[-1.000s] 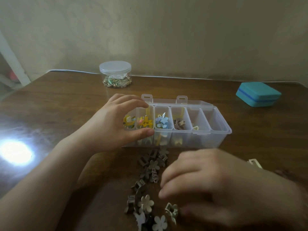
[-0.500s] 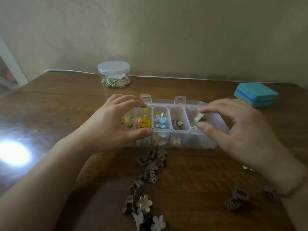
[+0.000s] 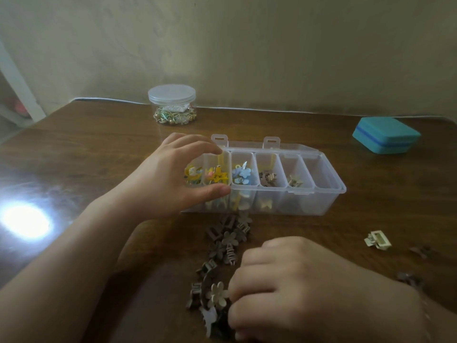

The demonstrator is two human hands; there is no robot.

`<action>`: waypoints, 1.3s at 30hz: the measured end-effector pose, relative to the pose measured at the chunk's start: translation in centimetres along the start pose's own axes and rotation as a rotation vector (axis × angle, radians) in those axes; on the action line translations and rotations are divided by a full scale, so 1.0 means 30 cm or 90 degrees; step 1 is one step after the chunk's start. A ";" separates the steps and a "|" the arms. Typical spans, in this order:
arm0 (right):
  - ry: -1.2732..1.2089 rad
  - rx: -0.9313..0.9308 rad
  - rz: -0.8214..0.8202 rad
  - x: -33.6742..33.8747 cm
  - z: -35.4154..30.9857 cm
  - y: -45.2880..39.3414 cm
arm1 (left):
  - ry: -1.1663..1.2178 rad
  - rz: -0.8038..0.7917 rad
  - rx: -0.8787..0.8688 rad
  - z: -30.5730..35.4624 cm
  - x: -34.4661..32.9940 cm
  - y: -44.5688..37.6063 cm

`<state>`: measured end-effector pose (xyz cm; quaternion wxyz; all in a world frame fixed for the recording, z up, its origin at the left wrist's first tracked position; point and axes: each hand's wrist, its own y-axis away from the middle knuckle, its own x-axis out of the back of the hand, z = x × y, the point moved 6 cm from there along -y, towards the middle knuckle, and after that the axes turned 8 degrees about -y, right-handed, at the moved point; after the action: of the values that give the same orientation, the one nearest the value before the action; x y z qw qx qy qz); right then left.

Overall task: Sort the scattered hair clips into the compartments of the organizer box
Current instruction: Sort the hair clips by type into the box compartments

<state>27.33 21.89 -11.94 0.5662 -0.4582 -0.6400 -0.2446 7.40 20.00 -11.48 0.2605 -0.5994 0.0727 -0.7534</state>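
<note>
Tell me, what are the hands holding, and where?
The left hand grips the organizer box by its left end, thumb on the front wall, fingers over the back rim. The right hand reaches into the loose clips; its hold cannot be told.

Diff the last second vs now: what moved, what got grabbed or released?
The right hand carried a cream clip to the organizer box, let it go in the fifth compartment, then came back to the clip pile, fingers at the cream flower clip. The left hand stays gripping the box's left end; jar and teal case unmoved.
</note>
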 end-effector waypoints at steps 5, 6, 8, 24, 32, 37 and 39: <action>-0.049 -0.061 -0.022 0.012 0.047 0.005 | -0.003 -0.001 -0.004 0.000 -0.002 0.001; -0.067 -0.077 -0.027 0.012 0.055 0.009 | -0.002 0.000 -0.006 0.000 -0.002 0.001; -0.089 -0.098 -0.034 0.010 0.066 0.019 | -0.001 0.002 -0.006 -0.001 -0.001 0.000; 0.029 -0.391 0.464 0.266 0.298 0.179 | 0.010 -0.003 0.000 0.005 -0.001 0.001; 0.019 -0.535 0.264 0.349 0.346 0.317 | 0.010 -0.004 -0.003 0.003 -0.003 -0.001; -0.088 -0.749 -0.103 0.286 0.429 0.477 | 0.010 0.007 -0.012 0.000 -0.004 0.000; -0.152 -0.776 -0.170 0.236 0.433 0.489 | 0.010 0.009 -0.014 0.000 -0.004 0.000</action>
<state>33.92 41.65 -11.35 0.0929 -0.6389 -0.4962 -0.5805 7.42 20.05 -11.58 0.2586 -0.5959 0.0873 -0.7553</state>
